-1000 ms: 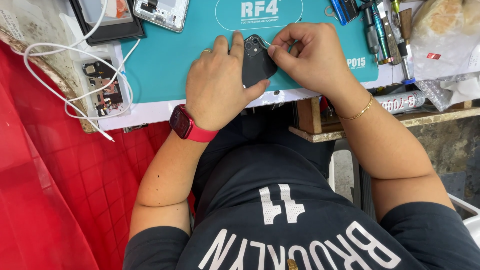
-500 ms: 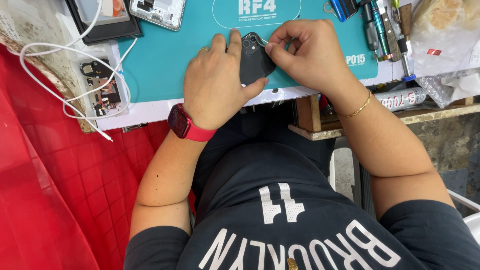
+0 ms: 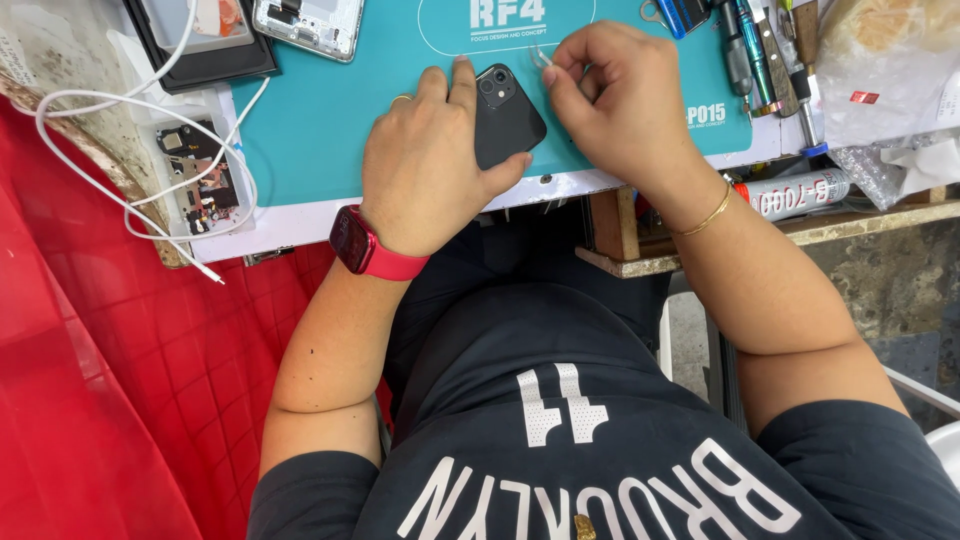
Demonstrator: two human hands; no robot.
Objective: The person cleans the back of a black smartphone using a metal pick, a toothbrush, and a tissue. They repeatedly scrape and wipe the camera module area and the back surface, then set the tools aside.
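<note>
The right hand (image 3: pixel 615 100) has lifted off the black phone (image 3: pixel 505 115), pinching a small clear piece (hard to identify); the left hand (image 3: pixel 430 165) still grips the phone flat on the desk (image 3: pixel 320 130).

Phone (image 3: pixel 508 122): on the work mat (image 3: pixel 320 130), which lies on the tabletop (image 3: pixel 300 228). Left hand (image 3: pixel 425 165) on its left; right hand (image 3: pixel 615 100) on its right. Cable (image 3: pixel 120 190) and parts tray (image 3: pixel 195 180) (holding circuit boards): left of mat. Screwdrivers (image 3: pixel 750 50): right.
</note>
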